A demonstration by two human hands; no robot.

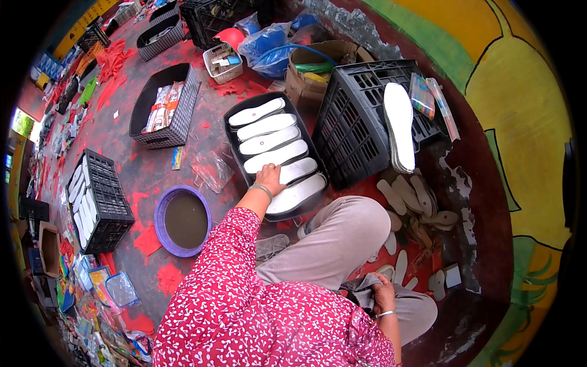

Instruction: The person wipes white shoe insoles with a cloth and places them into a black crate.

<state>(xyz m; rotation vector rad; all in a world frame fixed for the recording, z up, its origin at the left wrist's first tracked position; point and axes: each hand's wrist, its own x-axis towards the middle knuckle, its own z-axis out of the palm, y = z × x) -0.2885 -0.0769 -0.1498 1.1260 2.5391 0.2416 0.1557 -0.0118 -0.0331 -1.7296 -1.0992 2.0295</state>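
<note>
- At 12 to 2 o'clock from the left hand (269, 180): white, elongated foot-shaped insoles (276, 155), in six stacks inside a black rectangular plastic bin (295, 213); two lowest stacks lie at 2 and 4 o'clock.
- Left hand: palm down over the left ends of the lower stacks, fingers near together, slightly bent, tips at about 12 o'clock on the insoles; whether it pinches any, cannot tell.
- Insoles in bin: long axes roughly parallel, tilted, from between 8 and 9 to between 2 and 3 o'clock; toe end unclear.
- Right hand (384, 295): in the lap, fingers curled onto a crumpled dark grey cloth (364, 290), gripping its edge; cloth at 9 o'clock from that hand.
- 2 o'clock from left hand: black slatted plastic crate (351, 128); on top, a stack of white insoles (399, 122), long axis about 12 to 6.
- 1 o'clock from right hand: pile of off-white loose insoles (422, 194) on the floor, mixed directions.
- 8 o'clock from left hand: round purple plastic basin (160, 223), murky liquid inside.
- 10 o'clock from left hand, well apart: grey-patterned rectangular bin (174, 133) holding packets.
</note>
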